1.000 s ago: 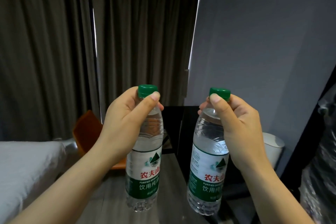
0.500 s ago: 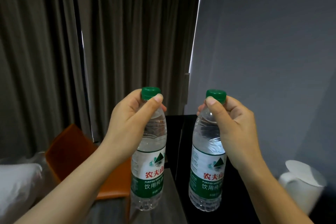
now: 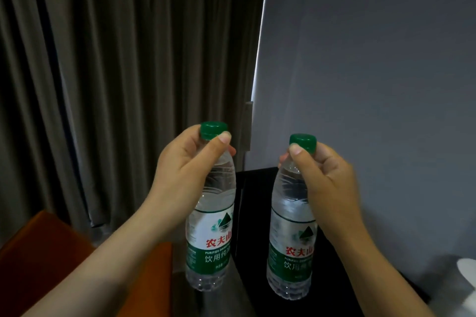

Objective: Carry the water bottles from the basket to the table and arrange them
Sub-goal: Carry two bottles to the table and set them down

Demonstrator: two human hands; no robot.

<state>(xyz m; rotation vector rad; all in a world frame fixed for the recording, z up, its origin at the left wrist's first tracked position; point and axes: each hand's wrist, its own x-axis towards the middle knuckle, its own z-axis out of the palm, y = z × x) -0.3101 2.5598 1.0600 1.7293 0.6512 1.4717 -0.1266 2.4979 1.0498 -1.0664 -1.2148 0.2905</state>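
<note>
The person holds two water bottles up in front of the body, one in each hand, well apart from one another. The left hand (image 3: 185,175) is clamped on the neck of the left bottle (image 3: 211,229), thumb laid across the front just under its green cap (image 3: 213,130) and the other fingers wrapped behind. The right hand (image 3: 327,183) grips the right bottle (image 3: 291,239) the same way, just below its own cap (image 3: 302,141).

Gripping at the neck lets each full bottle hang upright under its own weight, labels facing the person, and leaves the base free to be set down flat. The left bottle leans slightly; the right hangs nearly straight and sits a little lower.

Both appear to be in the air, not resting on anything. Below the left bottle lies a strip of grey worktop (image 3: 206,304); behind and under the right bottle is a black surface (image 3: 257,213). The basket is out of view, so the carrying leg looks close to its end and the setting-down is not yet done.

An orange chair (image 3: 38,265) stands at lower left before a grey curtain (image 3: 103,85), a plain wall (image 3: 373,85) fills the right, and a white object (image 3: 466,278), too cropped to name, sits at the right edge near where the right bottle might land.
</note>
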